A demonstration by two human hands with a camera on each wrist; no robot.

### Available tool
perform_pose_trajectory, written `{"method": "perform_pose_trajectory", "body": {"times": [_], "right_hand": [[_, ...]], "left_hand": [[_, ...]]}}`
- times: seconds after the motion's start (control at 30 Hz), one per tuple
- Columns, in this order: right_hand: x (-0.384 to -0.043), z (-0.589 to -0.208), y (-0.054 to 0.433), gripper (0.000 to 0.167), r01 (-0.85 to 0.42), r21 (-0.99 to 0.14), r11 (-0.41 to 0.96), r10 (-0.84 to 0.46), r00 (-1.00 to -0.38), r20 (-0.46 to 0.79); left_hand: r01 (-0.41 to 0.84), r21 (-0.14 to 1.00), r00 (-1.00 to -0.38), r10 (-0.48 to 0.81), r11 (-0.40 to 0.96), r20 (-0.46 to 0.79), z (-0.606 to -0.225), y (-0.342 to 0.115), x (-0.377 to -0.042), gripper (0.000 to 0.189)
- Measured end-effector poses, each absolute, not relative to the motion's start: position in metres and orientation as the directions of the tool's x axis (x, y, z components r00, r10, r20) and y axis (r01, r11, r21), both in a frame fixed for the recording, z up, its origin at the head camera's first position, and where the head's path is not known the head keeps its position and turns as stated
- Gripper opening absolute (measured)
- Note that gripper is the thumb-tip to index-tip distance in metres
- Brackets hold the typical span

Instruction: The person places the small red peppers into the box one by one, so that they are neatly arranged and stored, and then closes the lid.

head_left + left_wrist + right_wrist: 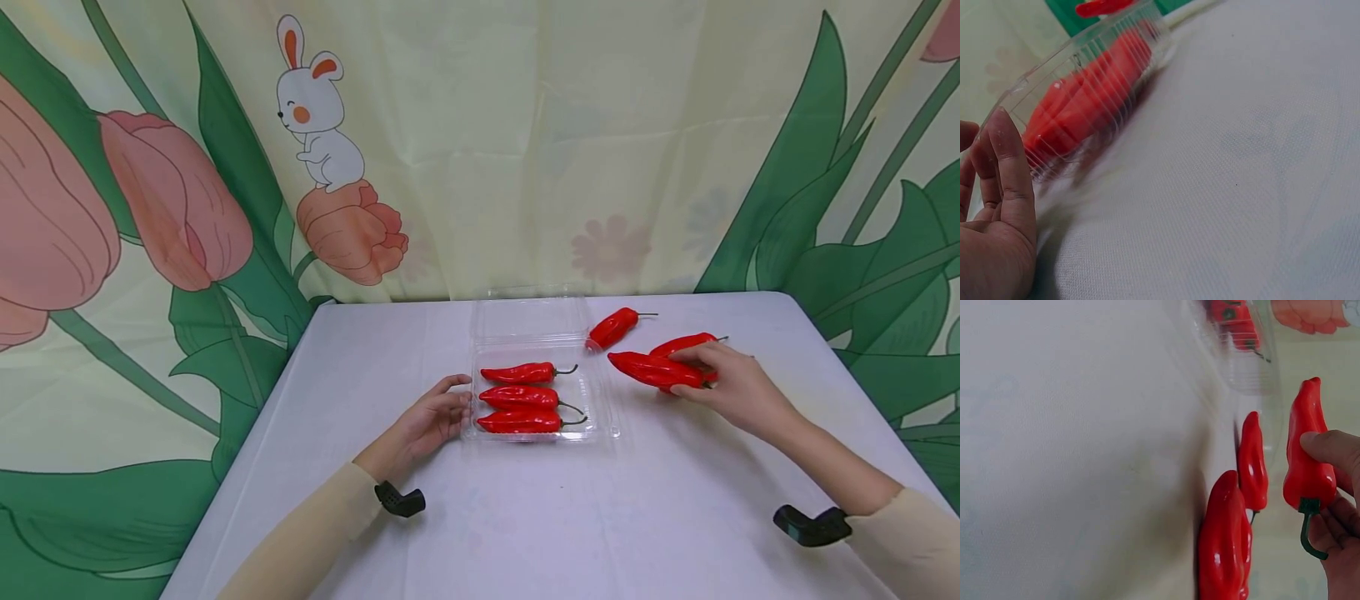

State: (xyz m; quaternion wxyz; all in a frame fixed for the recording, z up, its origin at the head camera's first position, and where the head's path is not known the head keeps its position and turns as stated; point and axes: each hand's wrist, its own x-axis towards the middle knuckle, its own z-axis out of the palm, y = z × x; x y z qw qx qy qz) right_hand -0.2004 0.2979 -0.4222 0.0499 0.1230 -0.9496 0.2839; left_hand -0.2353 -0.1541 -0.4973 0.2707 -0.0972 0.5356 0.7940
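My right hand [723, 379] pinches a red chili pepper [1310, 450] with a green stem, thumb on one side and fingers on the other. It is held up off the table, and in the head view it overlaps another red pepper [681, 343] lying behind it. My left hand [431, 421] is at the left side of a clear plastic clamshell box [600, 408], its fingers loosely extended with fingertips right at the box wall. Three red peppers [521, 397] lie side by side in the box, stems to the right. The lid [531, 319] is folded back, away from me.
One more red pepper [612, 328] lies by the box's back right corner. Loose peppers [1222, 544] also lie under my right hand. A white cloth [480, 517] covers the table, and a printed curtain [487, 150] hangs behind its far edge.
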Motion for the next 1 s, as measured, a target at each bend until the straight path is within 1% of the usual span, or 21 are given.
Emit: {"method": "perform_pose_trajectory", "body": {"times": [0.4, 0.67, 1.0], "right_hand": [[-0.203, -0.425, 0.282, 0.054, -0.292, -0.535, 0.793, -0.227, -0.956, 0.185], [-0.203, -0.424, 0.271, 0.057, -0.314, -0.545, 0.778, -0.256, -0.949, 0.182], [-0.203, -0.424, 0.261, 0.058, -0.312, -0.55, 0.774, -0.264, -0.95, 0.168]], "left_hand": [[-0.534, 0.8, -0.833, 0.334, -0.275, -0.441, -0.497, -0.155, -0.236, 0.048], [-0.533, 0.799, -0.835, 0.326, -0.278, -0.443, -0.497, -0.155, -0.236, 0.046], [-0.533, 0.797, -0.835, 0.329, -0.284, -0.442, -0.497, -0.155, -0.235, 0.044]]}}
